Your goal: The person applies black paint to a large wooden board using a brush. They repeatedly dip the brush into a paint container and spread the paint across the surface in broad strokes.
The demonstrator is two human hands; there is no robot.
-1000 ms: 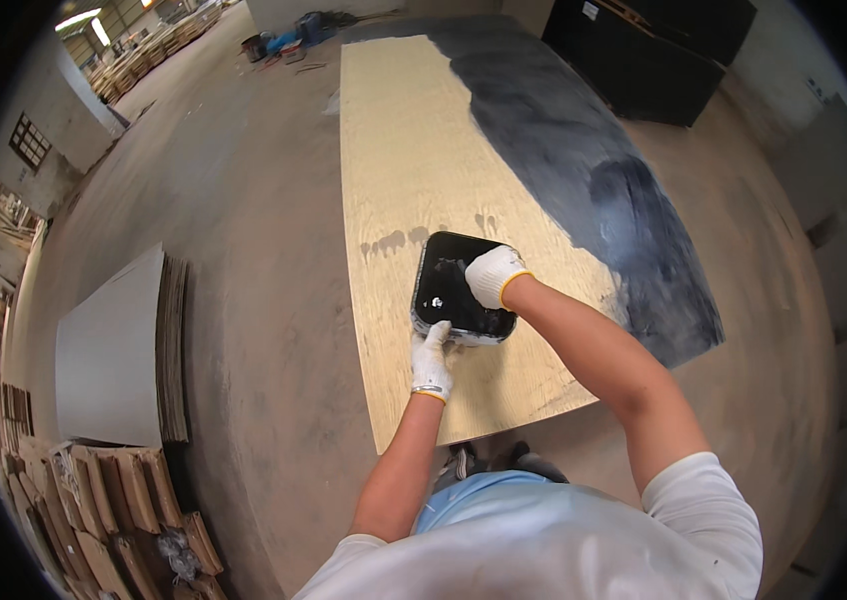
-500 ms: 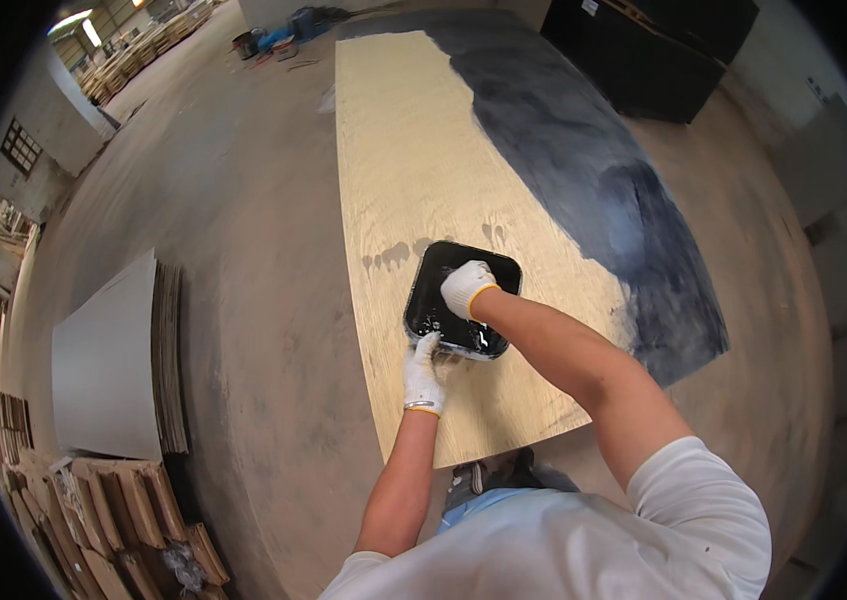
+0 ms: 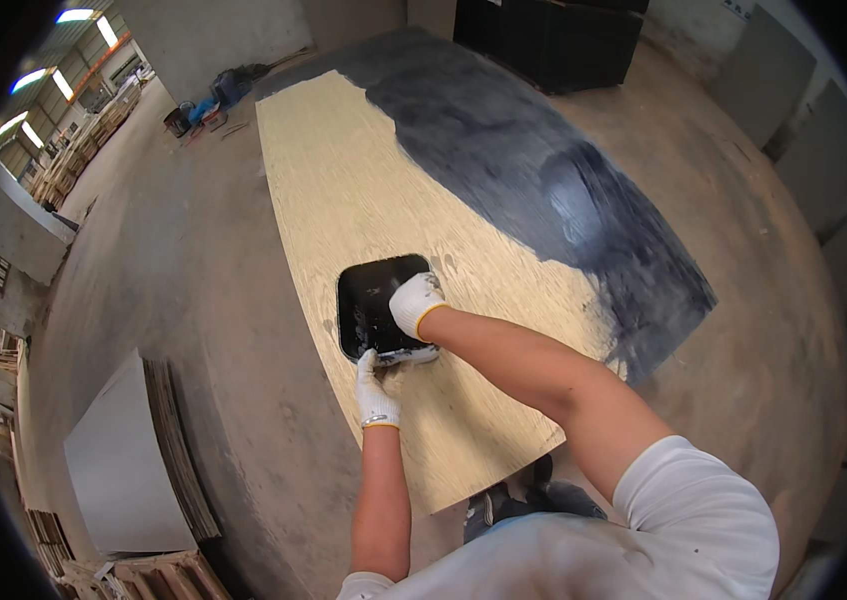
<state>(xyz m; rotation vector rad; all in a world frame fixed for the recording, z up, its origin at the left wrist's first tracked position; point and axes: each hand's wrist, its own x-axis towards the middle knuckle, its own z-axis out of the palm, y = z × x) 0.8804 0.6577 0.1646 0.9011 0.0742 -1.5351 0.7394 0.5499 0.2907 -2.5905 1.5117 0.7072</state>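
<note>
A square black tub (image 3: 411, 355) with dark wet paint inside is over the pale wood-grained panel (image 3: 328, 165). My left hand (image 3: 377, 396), in a white knit glove, grips the tub's near rim with the thumb on top. My right hand (image 3: 415, 304), gloved the same way, is closed over the tub's right side. Whatever it holds is hidden beneath the fist. Dark paint (image 3: 483, 150) covers the panel's far and right parts, with an uneven edge against the pale part. Several grey drips mark the panel beside the tub.
A stack of grey sheets (image 3: 133, 460) leans at the left, above wooden pieces (image 3: 158, 575). Buckets and blue material (image 3: 203, 112) lie on the floor at the far left. A large black block (image 3: 548, 45) stands beyond the panel; grey boards (image 3: 763, 75) lean on the right wall.
The view has shifted, and the panel and tub appear farther left. Both hands stay at the tub; the right fist now sits nearer its right edge.
</note>
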